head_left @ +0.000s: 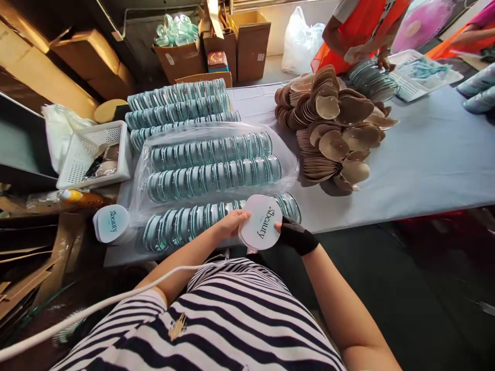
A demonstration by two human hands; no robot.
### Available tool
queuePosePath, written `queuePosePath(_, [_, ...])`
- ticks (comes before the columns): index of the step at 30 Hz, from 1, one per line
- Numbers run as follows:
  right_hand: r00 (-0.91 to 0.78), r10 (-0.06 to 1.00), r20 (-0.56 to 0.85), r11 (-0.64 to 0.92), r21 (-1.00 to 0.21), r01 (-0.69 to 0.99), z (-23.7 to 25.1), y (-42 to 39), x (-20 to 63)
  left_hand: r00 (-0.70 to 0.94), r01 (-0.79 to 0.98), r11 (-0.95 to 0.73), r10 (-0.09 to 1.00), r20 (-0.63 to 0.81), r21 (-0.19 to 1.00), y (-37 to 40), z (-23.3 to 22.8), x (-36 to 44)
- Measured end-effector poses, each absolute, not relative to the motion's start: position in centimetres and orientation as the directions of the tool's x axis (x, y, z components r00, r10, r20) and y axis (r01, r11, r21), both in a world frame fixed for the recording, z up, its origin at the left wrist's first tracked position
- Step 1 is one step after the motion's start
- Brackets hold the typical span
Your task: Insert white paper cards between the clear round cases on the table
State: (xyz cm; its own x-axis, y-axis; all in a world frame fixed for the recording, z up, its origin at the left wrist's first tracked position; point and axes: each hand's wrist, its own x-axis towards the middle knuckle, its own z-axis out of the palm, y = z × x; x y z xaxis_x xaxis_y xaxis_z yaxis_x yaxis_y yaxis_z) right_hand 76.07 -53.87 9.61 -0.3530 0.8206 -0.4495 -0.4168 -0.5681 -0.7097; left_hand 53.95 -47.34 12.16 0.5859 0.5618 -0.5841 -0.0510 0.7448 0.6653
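In front of my body, both hands hold a round white disc (260,222) with "Sbeauty" printed on it. My left hand (231,224) is closed on its left edge, thumb on top. From the other side my right hand (294,234), in a black fingerless glove, grips the right edge with the thumb. The fingers beneath are hidden, and whether several discs are stacked there I cannot tell. Just beyond lies a row of round glassy discs (185,226) on edge. A small stack of similar printed discs (111,223) sits at the table's left end.
More disc rows (212,178) lie in clear plastic (288,154). Brown oval pieces (334,144) are heaped on the pale tablecloth (421,165). A white basket (124,154) stands left, cardboard boxes (251,44) behind. Across the table a person in an orange vest (363,26) handles discs. A white cable (116,299) crosses my left arm.
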Motion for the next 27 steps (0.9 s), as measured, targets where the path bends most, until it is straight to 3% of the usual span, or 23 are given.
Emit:
queuePosePath(3, [-0.228,0.846,-0.483,-0.533,-0.743,-0.405,8.5,-53.9,74.8,0.655,-0.029,0.758,0.507,-0.560,0.652,-48.0,11.5,53.8])
queuePosePath(6, [0.015,0.842,-0.539,-0.506,-0.800,-0.323,7.6,-53.4,73.1,0.535,0.064,0.644,0.623,-0.571,0.763,-48.1,10.2,53.8])
queuePosePath(8, [0.206,0.845,-0.494,-0.468,-0.869,-0.162,7.2,-53.1,72.3,0.449,0.162,0.538,0.707,-0.547,0.827,-48.0,9.3,53.6])
queuePosePath(11, [0.387,0.878,-0.283,-0.395,-0.885,0.248,7.6,-53.4,71.2,0.427,0.212,0.474,0.741,-0.518,0.854,-47.6,8.6,53.0])
queuePosePath(14, [0.381,0.924,-0.038,-0.278,-0.749,0.601,8.6,-54.8,69.6,0.415,0.156,0.543,0.722,-0.554,0.825,-47.4,8.8,52.6])
queuePosePath(18, [0.212,0.953,0.217,-0.031,-0.624,0.781,9.1,-56.6,67.4,0.430,0.004,0.649,0.685,-0.588,0.760,-47.3,9.1,53.0])
queuePosePath(21, [0.429,0.873,0.233,-0.151,-0.707,0.691,8.5,-57.0,67.8,0.457,-0.052,0.663,0.681,-0.572,0.747,-47.4,9.1,53.9])
queuePosePath(24, [0.639,0.765,-0.080,-0.372,-0.865,0.338,8.4,-56.7,69.9,0.469,-0.043,0.652,0.682,-0.561,0.757,-47.6,9.3,54.7])
queuePosePath(27, [0.414,0.825,-0.384,-0.362,-0.922,-0.133,9.1,-56.5,71.4,0.555,-0.035,0.693,0.613,-0.563,0.720,-47.4,10.0,54.9])
